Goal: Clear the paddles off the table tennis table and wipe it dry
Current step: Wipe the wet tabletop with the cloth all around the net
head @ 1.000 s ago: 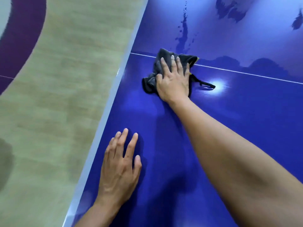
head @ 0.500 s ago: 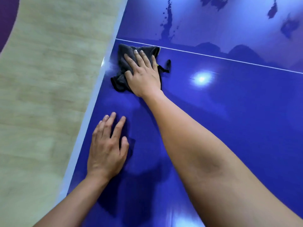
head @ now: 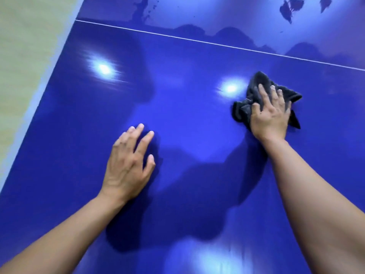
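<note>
I log right hand [head: 270, 115] flat, pressing the soft, limp cloth [head: 258, 81], best bunched centrally; left hand [head: 128, 165] flat, empty on worktop [head: 197, 119].

Bare forearms end in left hand [head: 126, 165] and right hand [head: 270, 115], nails short.

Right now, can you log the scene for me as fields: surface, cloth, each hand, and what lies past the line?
surface: glossy blue surface, glare spots
cloth: dark cloth, crumpled, right of centre, on the near side of the white line
right hand: right hand pressed flat on the cloth, fingers straight
left hand: left hand flat on the bare surface, holds nothing
past line: paler area with dark blotches
</note>
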`<action>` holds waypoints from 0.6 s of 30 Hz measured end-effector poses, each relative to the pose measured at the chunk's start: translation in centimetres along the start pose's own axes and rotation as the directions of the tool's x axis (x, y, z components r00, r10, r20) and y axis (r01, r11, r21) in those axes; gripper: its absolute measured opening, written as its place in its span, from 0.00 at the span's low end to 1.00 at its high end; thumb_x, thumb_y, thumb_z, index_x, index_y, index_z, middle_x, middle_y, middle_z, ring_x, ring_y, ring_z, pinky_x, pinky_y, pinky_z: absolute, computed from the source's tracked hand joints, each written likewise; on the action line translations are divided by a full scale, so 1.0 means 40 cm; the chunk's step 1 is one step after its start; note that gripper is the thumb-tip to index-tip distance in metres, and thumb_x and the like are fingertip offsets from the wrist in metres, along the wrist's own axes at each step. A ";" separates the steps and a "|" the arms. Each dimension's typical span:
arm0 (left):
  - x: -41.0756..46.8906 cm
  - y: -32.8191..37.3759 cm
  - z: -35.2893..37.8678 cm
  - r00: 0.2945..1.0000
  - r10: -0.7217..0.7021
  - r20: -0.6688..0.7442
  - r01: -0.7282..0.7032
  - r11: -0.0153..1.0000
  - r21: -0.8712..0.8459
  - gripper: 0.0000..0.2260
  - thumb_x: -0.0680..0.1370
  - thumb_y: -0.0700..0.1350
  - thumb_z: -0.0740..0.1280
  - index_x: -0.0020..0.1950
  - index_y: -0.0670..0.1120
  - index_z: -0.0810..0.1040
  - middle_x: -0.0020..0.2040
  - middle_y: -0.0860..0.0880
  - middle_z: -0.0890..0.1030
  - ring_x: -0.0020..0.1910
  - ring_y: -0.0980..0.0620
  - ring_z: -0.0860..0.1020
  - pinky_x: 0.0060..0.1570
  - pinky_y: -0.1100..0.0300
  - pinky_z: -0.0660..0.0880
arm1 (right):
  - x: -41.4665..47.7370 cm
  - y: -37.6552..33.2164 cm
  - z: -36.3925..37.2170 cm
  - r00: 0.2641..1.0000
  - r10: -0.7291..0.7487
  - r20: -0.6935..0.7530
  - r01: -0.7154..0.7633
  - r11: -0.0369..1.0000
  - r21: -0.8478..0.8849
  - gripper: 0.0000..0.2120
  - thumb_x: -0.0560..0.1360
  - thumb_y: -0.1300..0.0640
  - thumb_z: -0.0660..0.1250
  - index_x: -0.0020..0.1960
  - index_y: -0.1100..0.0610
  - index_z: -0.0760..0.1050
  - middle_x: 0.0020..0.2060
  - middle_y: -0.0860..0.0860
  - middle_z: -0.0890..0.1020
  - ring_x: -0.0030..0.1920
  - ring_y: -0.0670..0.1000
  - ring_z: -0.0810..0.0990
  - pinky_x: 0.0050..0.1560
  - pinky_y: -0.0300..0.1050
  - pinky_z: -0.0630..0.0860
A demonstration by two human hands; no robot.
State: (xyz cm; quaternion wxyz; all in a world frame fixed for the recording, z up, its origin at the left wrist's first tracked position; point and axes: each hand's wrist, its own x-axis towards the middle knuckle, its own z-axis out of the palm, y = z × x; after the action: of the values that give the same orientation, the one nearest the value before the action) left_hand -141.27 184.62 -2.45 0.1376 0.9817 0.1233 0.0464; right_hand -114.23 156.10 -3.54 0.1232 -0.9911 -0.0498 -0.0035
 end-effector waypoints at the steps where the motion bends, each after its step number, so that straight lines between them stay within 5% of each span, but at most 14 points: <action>1: -0.011 0.026 0.013 1.000 -0.008 0.000 0.008 1.000 -0.003 0.25 0.79 0.48 0.57 0.75 0.42 0.70 0.77 0.40 0.67 0.76 0.39 0.65 0.76 0.44 0.59 | -0.009 0.050 -0.014 0.999 0.049 -0.012 -0.049 0.999 0.004 0.28 0.82 0.46 0.53 0.82 0.43 0.58 0.82 0.50 0.57 0.82 0.51 0.51 0.81 0.59 0.42; 9: -0.083 -0.038 -0.012 0.999 -0.044 0.004 0.043 0.999 0.026 0.24 0.80 0.48 0.56 0.76 0.44 0.69 0.78 0.42 0.65 0.78 0.42 0.62 0.78 0.46 0.57 | -0.056 0.049 -0.029 0.968 0.237 -0.083 -0.237 0.971 0.017 0.34 0.77 0.43 0.48 0.82 0.47 0.59 0.82 0.57 0.57 0.82 0.56 0.51 0.80 0.65 0.43; 18: -0.298 -0.303 -0.108 0.976 -0.213 -0.037 0.213 0.977 -0.002 0.25 0.80 0.49 0.56 0.77 0.45 0.67 0.79 0.44 0.62 0.78 0.41 0.60 0.76 0.43 0.59 | -0.194 -0.479 0.123 0.999 -0.042 -0.013 0.041 0.998 -0.046 0.29 0.83 0.47 0.54 0.83 0.47 0.55 0.83 0.55 0.54 0.83 0.54 0.48 0.80 0.62 0.41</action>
State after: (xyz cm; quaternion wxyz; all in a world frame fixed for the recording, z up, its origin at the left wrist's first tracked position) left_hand -156.08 193.98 -2.40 0.1384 0.9620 0.2302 0.0496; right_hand -123.87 175.03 -3.81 0.1007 -0.9924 -0.0693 -0.0140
